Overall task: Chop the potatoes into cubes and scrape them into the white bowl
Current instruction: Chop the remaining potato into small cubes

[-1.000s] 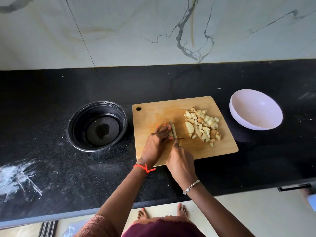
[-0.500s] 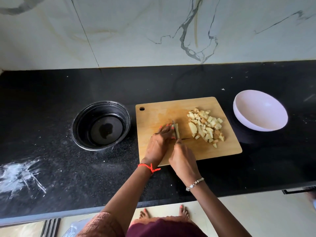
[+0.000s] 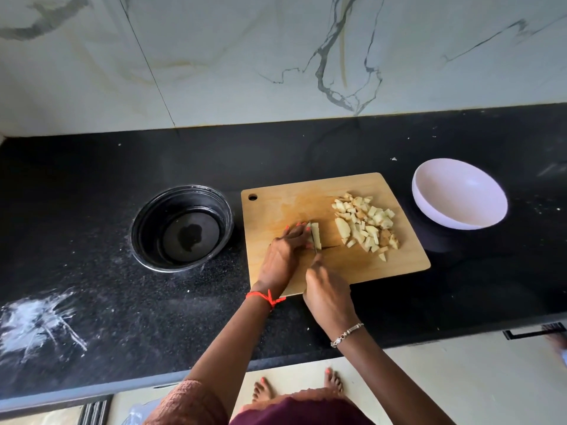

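Left hand point(image 3: 283, 256) lies palm down on the board, its fingers point(image 3: 299, 231) bent and bunched so that the tips hold a pale potato piece point(image 3: 317, 236) in place from its left side. Right hand point(image 3: 328, 296) is curled closed round the handle of a knife point(image 3: 313, 239). The handle is hidden inside the fist. The forefinger reaches forward toward the blade, which shows only as a thin dark line running away from the person, hard against the left fingertips and across the potato piece. That piece sits left of the middle of the wooden cutting board point(image 3: 306, 194), close to its near half. To its right, apart from it, lies a loose heap of potato cubes point(image 3: 365, 222) with one larger uncut chunk at the heap's left edge. The white bowl point(image 3: 460, 191) stands on the black countertop point(image 3: 92, 271) just beyond the board's right edge, tilted a little toward the camera. A round black bowl point(image 3: 144, 216) stands just beside the board's left edge. Farther left, near the counter's front edge, is a white powdery smear point(image 3: 36, 320). A red thread point(image 3: 265, 297) circles the left wrist and a silver bracelet point(image 3: 346, 331) the right. Behind the counter rises a veined marble wall point(image 3: 214, 56).
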